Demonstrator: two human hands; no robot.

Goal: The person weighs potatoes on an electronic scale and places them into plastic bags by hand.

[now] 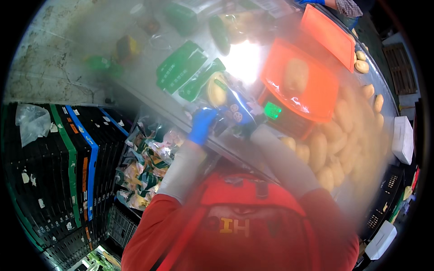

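Note:
My left hand (202,125), in a blue glove, grips the lower left edge of a clear printed plastic bag (234,115). Inside the bag's upper part shows a pale lotus root section (217,90). My right hand (252,120) is at the bag's right side, blurred by haze and glare; its fingers cannot be made out. Just right of it stands a scale with a lit green display (273,110) and an orange-red tray (301,84). One pale root section (296,75) lies in that tray.
Many pale root sections (334,145) are heaped at the right. Green printed bags (181,67) lie beyond my hands. A crate of filled bags (145,166) and stacked black crates (37,162) stand left. A co-worker's gloved hand (310,1) shows at the top beside another orange tray (329,37).

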